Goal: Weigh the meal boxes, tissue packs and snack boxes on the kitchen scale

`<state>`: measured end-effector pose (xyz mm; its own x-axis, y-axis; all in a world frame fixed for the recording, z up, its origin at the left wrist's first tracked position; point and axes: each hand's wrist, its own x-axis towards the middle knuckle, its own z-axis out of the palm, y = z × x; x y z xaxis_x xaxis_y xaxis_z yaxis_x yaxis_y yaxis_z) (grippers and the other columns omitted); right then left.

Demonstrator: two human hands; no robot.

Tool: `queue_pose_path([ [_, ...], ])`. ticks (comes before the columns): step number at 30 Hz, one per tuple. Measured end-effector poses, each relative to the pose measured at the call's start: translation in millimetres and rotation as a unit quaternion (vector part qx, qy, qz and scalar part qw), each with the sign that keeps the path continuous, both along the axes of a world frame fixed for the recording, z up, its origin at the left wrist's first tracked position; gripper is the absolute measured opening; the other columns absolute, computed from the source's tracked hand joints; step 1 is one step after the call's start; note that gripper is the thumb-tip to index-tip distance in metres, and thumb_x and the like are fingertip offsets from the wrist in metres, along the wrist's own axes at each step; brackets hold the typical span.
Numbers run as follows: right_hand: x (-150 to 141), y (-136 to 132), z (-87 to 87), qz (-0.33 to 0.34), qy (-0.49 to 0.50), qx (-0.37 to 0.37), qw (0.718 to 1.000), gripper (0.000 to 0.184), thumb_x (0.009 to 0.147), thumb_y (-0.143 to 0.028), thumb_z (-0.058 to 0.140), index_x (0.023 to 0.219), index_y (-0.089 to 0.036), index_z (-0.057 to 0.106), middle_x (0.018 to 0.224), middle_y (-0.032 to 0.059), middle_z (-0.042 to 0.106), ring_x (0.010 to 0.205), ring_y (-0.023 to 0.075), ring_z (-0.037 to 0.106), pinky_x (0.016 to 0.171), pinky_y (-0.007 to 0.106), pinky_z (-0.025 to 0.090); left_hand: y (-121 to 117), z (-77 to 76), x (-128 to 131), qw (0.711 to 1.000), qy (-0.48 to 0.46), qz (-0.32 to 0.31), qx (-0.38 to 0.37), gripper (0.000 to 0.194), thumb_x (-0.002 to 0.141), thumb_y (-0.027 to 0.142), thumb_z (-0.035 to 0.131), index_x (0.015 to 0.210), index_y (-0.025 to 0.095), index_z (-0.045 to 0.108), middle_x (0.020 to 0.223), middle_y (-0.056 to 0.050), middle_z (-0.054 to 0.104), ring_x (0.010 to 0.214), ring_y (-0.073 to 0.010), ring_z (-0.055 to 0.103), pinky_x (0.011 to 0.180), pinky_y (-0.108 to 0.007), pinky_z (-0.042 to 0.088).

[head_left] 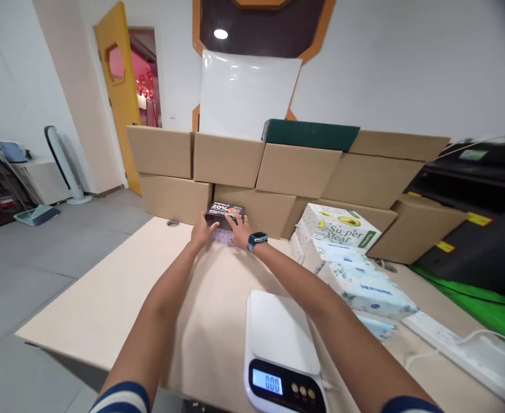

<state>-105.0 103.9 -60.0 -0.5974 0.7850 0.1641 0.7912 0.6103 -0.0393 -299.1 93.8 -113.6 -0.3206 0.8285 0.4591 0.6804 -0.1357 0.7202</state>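
Both my arms reach far across the light wooden table (106, 292). My left hand (201, 232) and my right hand (239, 228) close on the two sides of a small dark box (224, 213) printed with "20%", which stands at the table's far edge against the cardboard boxes. A blue smartwatch (257, 240) is on my right wrist. Close to me sits a white digital scale (281, 351) whose display reads 000; its platform is bare.
Stacked brown cardboard boxes (230, 163) wall off the far side, one with a dark green lid (310, 134). White "Super Meal" cartons (337, 228) and blue-white packs (366, 287) lie at the right. A white power strip (458, 350) is near the right edge. A yellow door (114, 86) stands open at the back left.
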Motion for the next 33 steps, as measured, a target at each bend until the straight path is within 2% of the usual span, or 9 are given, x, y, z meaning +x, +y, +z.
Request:
queue_pose_path([
  [5, 48.4, -84.9, 1.1, 0.126, -0.022, 0.076, 0.989, 0.079, 0.105, -0.030, 0.064, 0.177, -0.024, 0.035, 0.186, 0.0197, 0.019, 0.176, 0.0409, 0.019, 0.140, 0.071, 0.023, -53.1, -10.1, 30.6, 1.000, 0.015, 0.013, 0.010, 0.079, 0.100, 0.041, 0.058, 0.168, 0.010, 0.030, 0.181, -0.030, 0.029, 0.177, -0.0422, 0.020, 0.145, -0.066, 0.025],
  [9, 165.8, -188.1, -26.4, 0.358, 0.068, 0.222, 0.905, 0.057, 0.111, -0.042, 0.057, 0.164, -0.024, 0.053, 0.161, 0.0158, 0.063, 0.158, 0.0279, 0.055, 0.129, 0.052, 0.051, -174.1, -44.9, 35.3, 0.989, 0.079, -0.113, -0.048, 0.086, 0.089, 0.052, 0.068, 0.162, 0.011, 0.047, 0.179, -0.026, 0.039, 0.174, -0.0435, 0.031, 0.146, -0.063, 0.026],
  [11, 233.4, -227.2, -46.5, 0.299, 0.129, 0.276, 0.904, 0.055, 0.110, -0.040, 0.058, 0.161, -0.021, 0.055, 0.147, 0.0160, 0.072, 0.147, 0.0269, 0.064, 0.118, 0.047, 0.060, -247.5, -66.4, 23.0, 0.972, 0.167, -0.117, -0.118, 0.082, 0.096, 0.065, 0.057, 0.163, 0.019, 0.051, 0.180, -0.021, 0.040, 0.172, -0.0447, 0.035, 0.141, -0.069, 0.033],
  [15, 348.0, -276.6, -103.8, -0.003, 0.147, 0.332, 0.932, 0.049, 0.106, -0.027, 0.063, 0.154, -0.016, 0.061, 0.134, 0.0192, 0.077, 0.125, 0.0305, 0.076, 0.098, 0.046, 0.068, -375.3, -99.8, 5.2, 0.944, 0.271, -0.014, -0.187, 0.064, 0.111, 0.054, 0.039, 0.164, 0.023, 0.055, 0.177, -0.014, 0.048, 0.170, -0.0424, 0.040, 0.138, -0.075, 0.032],
  [19, 397.2, -313.1, -154.5, -0.185, 0.269, 0.317, 0.891, 0.049, 0.106, -0.033, 0.064, 0.152, -0.016, 0.063, 0.143, 0.0225, 0.071, 0.128, 0.0330, 0.075, 0.102, 0.052, 0.068, -438.0, -118.6, 35.4, 0.925, 0.319, 0.063, -0.194, 0.056, 0.115, 0.040, 0.034, 0.154, 0.016, 0.067, 0.174, -0.024, 0.049, 0.155, -0.0489, 0.057, 0.124, -0.081, 0.043],
  [23, 398.1, -315.6, -160.5, -0.237, 0.421, 0.231, 0.845, 0.061, 0.104, -0.049, 0.064, 0.158, -0.022, 0.058, 0.155, 0.0232, 0.062, 0.127, 0.0314, 0.075, 0.100, 0.052, 0.069, -426.5, -100.8, 81.3, 0.940, 0.340, -0.029, 0.008, 0.035, 0.110, 0.026, 0.052, 0.135, 0.020, 0.075, 0.130, -0.015, 0.084, 0.101, -0.0303, 0.085, 0.095, -0.050, 0.061],
  [26, 392.6, -278.3, -141.1, -0.228, 0.524, 0.157, 0.806, 0.078, 0.098, -0.068, 0.066, 0.161, -0.024, 0.052, 0.162, 0.0232, 0.055, 0.138, 0.0345, 0.069, 0.108, 0.057, 0.065, -382.1, -59.8, 121.6, 0.936, 0.286, -0.161, 0.125, 0.035, 0.108, 0.025, 0.058, 0.141, 0.027, 0.068, 0.126, -0.008, 0.085, 0.105, -0.0242, 0.083, 0.089, -0.040, 0.059],
  [29, 386.6, -218.1, -115.2, -0.219, 0.590, 0.101, 0.771, 0.102, 0.091, -0.090, 0.058, 0.164, -0.021, 0.045, 0.167, 0.0241, 0.049, 0.148, 0.0351, 0.061, 0.120, 0.059, 0.057, -302.5, -20.4, 189.0, 0.929, 0.146, -0.338, 0.028, 0.059, 0.111, 0.049, 0.054, 0.165, 0.029, 0.046, 0.166, -0.013, 0.062, 0.152, -0.0296, 0.064, 0.122, -0.048, 0.056],
  [33, 374.6, -149.0, -83.1, -0.190, 0.565, 0.040, 0.802, 0.098, 0.099, -0.095, 0.031, 0.159, -0.021, 0.050, 0.156, 0.0153, 0.063, 0.149, 0.0259, 0.061, 0.127, 0.053, 0.054, -175.8, -0.3, 301.4, 0.897, -0.055, -0.433, -0.068, 0.130, 0.092, 0.087, 0.063, 0.179, 0.018, -0.006, 0.189, -0.025, 0.009, 0.178, -0.0433, 0.018, 0.142, -0.068, 0.030],
])
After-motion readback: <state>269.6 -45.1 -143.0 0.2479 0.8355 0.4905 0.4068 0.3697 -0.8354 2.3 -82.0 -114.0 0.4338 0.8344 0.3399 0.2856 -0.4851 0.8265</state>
